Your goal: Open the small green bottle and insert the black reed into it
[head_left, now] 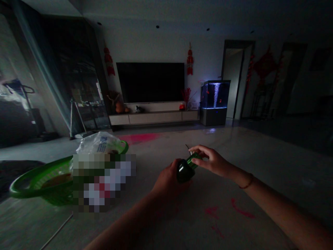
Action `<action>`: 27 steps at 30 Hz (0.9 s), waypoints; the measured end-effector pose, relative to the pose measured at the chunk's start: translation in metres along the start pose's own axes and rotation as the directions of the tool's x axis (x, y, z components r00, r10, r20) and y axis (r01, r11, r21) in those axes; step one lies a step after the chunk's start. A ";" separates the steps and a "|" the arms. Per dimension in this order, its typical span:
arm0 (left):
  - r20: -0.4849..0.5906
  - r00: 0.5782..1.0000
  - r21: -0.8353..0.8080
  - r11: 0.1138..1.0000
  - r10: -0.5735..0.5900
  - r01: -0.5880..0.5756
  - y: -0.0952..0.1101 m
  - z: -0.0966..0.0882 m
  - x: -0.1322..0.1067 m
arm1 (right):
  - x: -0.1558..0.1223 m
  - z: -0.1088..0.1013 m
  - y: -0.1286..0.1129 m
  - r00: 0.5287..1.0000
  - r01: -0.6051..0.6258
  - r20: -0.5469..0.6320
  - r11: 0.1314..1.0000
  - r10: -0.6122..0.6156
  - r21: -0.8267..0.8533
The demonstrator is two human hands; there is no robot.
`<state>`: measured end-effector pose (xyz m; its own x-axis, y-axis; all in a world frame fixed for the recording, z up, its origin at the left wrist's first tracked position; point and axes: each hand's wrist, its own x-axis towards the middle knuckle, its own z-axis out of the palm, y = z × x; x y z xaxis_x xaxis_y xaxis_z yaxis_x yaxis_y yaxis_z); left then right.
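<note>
A dark green, glossy bottle (184, 172) is tilted between my two hands, its rounded end toward me. My left hand (168, 178) is wrapped round the wide body from the left. At the narrower, brighter green neck, my right hand (208, 159) has closed its thumb and fingers. A thin dark stem-like piece and a small pale bit show by the right fingertips; I cannot make out what they belong to. A reddish cord circles the right wrist.
A green plastic basket (18, 189) with a clear plastic bag (96, 144) sits at left; a blurred-out patch covers part of it. Red marks (212, 211) streak the pale surface below my hands. Farther back are a television (151, 83), a low cabinet (156, 118) and a lit aquarium (210, 95).
</note>
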<state>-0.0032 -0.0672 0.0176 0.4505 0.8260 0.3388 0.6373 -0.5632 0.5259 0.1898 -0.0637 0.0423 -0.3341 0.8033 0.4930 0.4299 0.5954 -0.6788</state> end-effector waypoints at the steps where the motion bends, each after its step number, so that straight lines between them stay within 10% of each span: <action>1: -0.002 1.000 0.001 1.000 0.000 0.000 0.000 0.000 0.000 | -0.001 -0.001 -0.002 1.000 0.015 0.012 1.000 -0.015 0.006; 27: -0.002 1.000 0.011 1.000 -0.019 0.019 -0.001 0.000 0.000 | -0.001 -0.004 -0.001 0.998 -0.007 0.068 0.999 0.004 0.052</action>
<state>-0.0036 -0.0664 0.0171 0.4373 0.8365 0.3302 0.6527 -0.5478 0.5233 0.1933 -0.0652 0.0442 -0.3888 0.8026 0.4525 0.3876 0.5880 -0.7099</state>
